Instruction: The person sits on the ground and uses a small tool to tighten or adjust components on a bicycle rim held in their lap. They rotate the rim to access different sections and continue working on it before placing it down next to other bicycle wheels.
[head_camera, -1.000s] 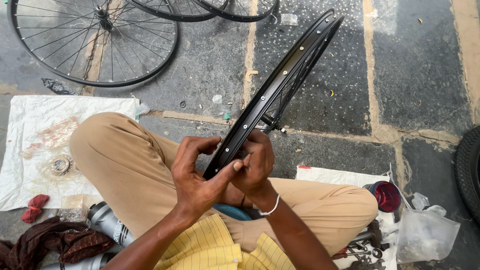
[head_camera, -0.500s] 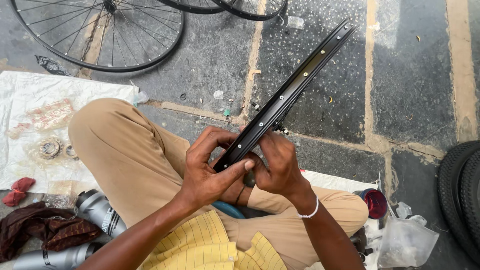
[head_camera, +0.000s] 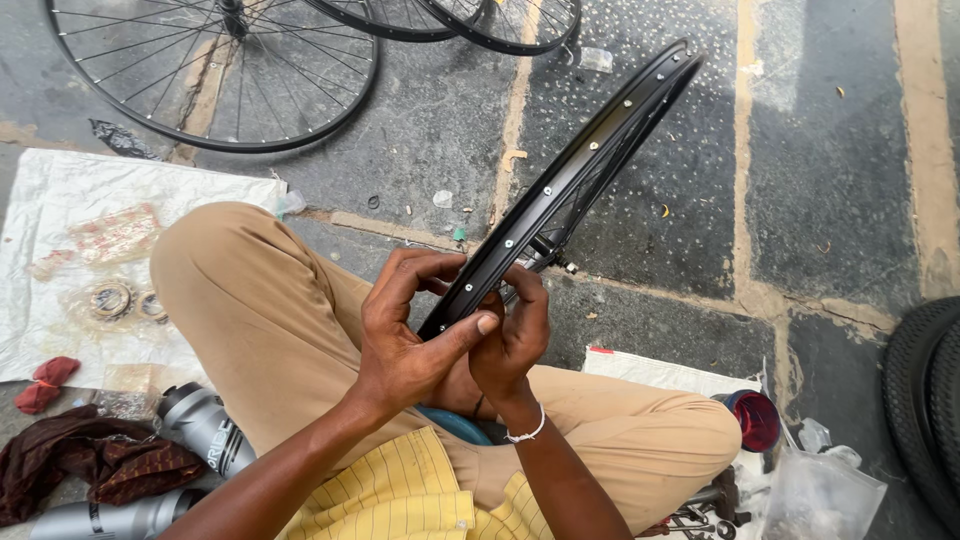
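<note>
spoked wheel (head_camera: 215, 75), white cloth (head_camera: 60, 210), grey bottles (head_camera: 200, 425), red cap (head_camera: 755, 420), tyre (head_camera: 925, 400)

Dark stone floor (head_camera: 830, 150), tan joints. Spoked wheels (head_camera: 215, 70) far left; white cloth (head_camera: 60, 200) left; grey bottles (head_camera: 200, 425) near left; black tyre (head_camera: 925, 400) right; plastic bag (head_camera: 820, 495) near right.

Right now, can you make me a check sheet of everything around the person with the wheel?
Surface: grey stone floor with pale joints; white sheet at the person's left.
Job's things: black bicycle rim with spoke holes, tilted up from the lap.
Hands: left hand and right hand both grip the rim's near end.
Clutter: packets and round metal parts on the sheet, red cloth, dark cloth, grey bottles, red-capped pot, clear plastic bag.
Cables: nothing seen.
Surroundings: spoked wheels lying on the floor, black tyre at the right edge.
</note>
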